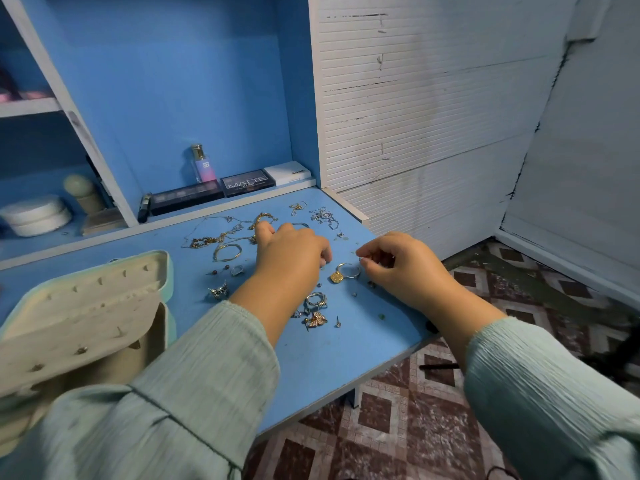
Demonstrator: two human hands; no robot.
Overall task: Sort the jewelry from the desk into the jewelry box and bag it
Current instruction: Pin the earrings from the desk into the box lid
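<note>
We see jewelry box (86,306) open at desk (329,358) left, few small studs pinned in its lid. Chains (221,240), rings (315,301), square gold pendant (336,277) lie loose on desk. Left hand (294,251) curled over pieces, grip contents unclear. Right hand (398,261) pinches tiny piece beside hoop (349,270).

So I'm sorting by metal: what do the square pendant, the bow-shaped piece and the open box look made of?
Square pendant: gold-toned metal, textured, yellow shine. Bow-shaped piece: silver-toned metal, bright glints. Box: pale cream lining, matte, probably soft faux leather or plastic; mint-green edge. Plating or solid metal can't be told.
</note>
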